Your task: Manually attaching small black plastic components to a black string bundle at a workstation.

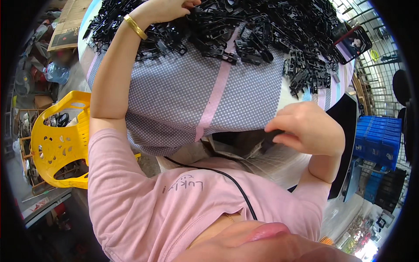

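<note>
Loose heap of black slotted plastic parts [214, 24], likely spread for my reach | my left hand [168, 9] over it, fingers curled | my right hand [313, 128] nearer me, fingers narrow | holding: can't tell

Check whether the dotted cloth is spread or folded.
Spread: the dotted cloth lies open, its pink stripe showing, with black plastic pieces heaped over its far part; its near edge hangs loosely.

black parts [257, 37]: look like plastic, slightly glossy | tablecloth [174, 87]: matt cloth | bracelet [135, 27]: shiny metal | chair [75, 131]: smooth plastic
</note>
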The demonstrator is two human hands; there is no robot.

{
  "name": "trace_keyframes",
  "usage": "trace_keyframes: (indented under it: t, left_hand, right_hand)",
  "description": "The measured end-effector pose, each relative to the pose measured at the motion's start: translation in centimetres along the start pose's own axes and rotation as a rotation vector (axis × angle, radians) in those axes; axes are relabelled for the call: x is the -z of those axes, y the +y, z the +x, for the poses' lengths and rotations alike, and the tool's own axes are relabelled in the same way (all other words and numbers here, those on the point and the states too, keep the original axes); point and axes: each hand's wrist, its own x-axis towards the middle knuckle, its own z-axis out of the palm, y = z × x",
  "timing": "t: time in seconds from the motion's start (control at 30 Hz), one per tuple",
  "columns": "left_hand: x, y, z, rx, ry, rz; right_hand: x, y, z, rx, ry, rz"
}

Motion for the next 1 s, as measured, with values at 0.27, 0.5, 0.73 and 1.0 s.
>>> trace_keyframes:
  t: [0.27, 0.5, 0.73, 1.0]
  left_hand:
    - [-0.8, 1.9, 0.7, -0.014, -0.002, 0.187]
    - [-0.4, 5.6, -0.3, 0.11, 0.236, -0.212]
    - [-2.0, 5.9, -0.1, -0.673, 0.163, -1.137]
    - [-5.2, 8.2, -1.0, 0.097, 0.037, -1.352]
  right_hand:
    - [1.3, 4.4, -0.3, -0.34, 0.576, -0.306]
    - [-2.1, 4.4, 4.7, -0.117, 0.712, -0.571]
    - [-1.4, 4.6, 5.8, -0.181, 0.681, -0.604]
    - [-0.1, 3.9, 3.5, -0.216, 0.813, 0.247]
